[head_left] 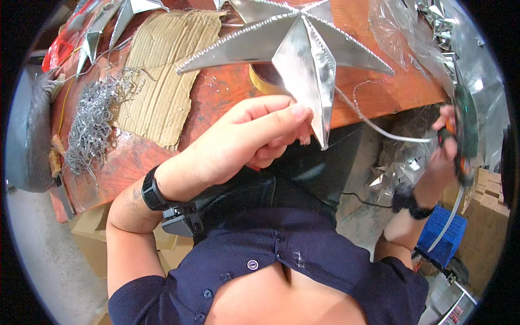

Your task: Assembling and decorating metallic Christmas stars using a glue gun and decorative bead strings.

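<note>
A silver foil star (303, 59) with folded, ridged points and beaded tinsel-like edges is in front of me, over the table's near edge. My left hand (265, 130) is closed in a pinch at its lower point, thumb and forefinger against the foil. Off to the right, my right hand (447, 138) is wrapped round a dark tool with orange parts (465, 135); its exact kind is unclear. A pale cord (384, 132) runs from behind the star to this hand, and another pale length (448, 222) hangs below it.
On the red-brown table (130, 179) lie a piece of corrugated cardboard (168, 54), tangled silver tinsel (92, 124) and a yellowish tape roll (262, 81). More silver foil pieces (116, 21) sit far left. Clear plastic wrapping (398, 32) covers the far right; a blue basket (441, 233) stands lower right.
</note>
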A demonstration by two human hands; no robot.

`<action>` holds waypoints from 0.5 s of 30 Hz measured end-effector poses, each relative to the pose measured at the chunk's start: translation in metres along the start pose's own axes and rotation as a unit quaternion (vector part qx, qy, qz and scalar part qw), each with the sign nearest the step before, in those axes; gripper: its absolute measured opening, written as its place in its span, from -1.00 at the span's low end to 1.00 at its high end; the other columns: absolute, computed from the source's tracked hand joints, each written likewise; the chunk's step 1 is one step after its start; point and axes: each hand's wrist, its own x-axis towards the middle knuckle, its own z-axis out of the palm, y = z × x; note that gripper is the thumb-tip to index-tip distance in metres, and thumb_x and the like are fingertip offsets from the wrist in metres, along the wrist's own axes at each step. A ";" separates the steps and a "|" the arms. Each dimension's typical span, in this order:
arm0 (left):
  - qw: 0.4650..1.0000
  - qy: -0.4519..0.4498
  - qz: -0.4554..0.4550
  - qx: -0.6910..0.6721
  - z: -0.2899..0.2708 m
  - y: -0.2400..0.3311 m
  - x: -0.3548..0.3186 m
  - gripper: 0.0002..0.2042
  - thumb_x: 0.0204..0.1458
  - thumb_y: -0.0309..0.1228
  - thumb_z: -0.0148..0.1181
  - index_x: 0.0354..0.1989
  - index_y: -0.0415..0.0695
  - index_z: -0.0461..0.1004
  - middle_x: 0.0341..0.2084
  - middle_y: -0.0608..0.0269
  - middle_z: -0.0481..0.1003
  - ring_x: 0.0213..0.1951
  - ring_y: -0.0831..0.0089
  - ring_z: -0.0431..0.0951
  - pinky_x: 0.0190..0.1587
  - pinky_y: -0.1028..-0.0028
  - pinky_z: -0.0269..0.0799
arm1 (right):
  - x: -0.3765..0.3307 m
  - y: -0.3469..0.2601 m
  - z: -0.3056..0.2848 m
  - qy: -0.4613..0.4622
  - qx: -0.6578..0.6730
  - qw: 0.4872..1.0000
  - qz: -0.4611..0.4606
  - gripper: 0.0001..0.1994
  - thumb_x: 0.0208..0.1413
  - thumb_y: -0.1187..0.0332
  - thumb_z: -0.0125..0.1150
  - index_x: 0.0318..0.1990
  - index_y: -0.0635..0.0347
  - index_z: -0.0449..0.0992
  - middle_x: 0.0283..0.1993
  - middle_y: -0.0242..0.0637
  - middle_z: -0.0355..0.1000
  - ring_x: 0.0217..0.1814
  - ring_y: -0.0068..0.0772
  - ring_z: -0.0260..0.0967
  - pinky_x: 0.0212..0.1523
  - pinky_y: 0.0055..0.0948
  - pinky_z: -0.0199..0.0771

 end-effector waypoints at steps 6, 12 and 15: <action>0.998 0.026 0.022 0.058 -0.008 -0.012 -0.014 -0.58 0.28 -0.07 -0.17 -0.33 -0.19 0.46 -0.63 0.35 0.37 -0.67 0.70 0.24 -0.63 0.69 0.04 | 0.056 0.069 -0.011 -0.152 -0.290 0.945 0.021 -0.56 0.13 0.38 0.18 0.15 0.30 0.29 0.15 -0.08 0.31 0.17 -0.25 0.25 0.21 -0.34 0.19; 0.997 0.027 0.022 0.071 -0.011 -0.010 -0.028 -0.63 0.29 -0.12 -0.12 -0.35 -0.14 0.45 -0.63 0.51 0.27 -0.56 0.74 0.22 -0.51 0.70 0.11 | 0.095 0.102 0.012 -0.311 -0.361 0.868 -0.142 -0.55 -0.03 0.63 0.04 0.09 0.26 0.31 0.20 -0.03 0.27 0.28 -0.01 0.19 0.31 -0.23 0.12; 0.971 0.122 0.147 0.147 -0.017 -0.008 -0.051 -0.72 0.27 -0.26 -0.03 -0.44 -0.16 0.40 -0.57 0.51 0.30 -0.51 0.71 0.24 -0.45 0.63 0.17 | 0.109 0.111 0.031 -0.318 -0.386 0.848 -0.178 -0.56 -0.04 0.62 0.03 0.08 0.24 0.31 0.20 -0.05 0.26 0.30 -0.01 0.17 0.31 -0.22 0.12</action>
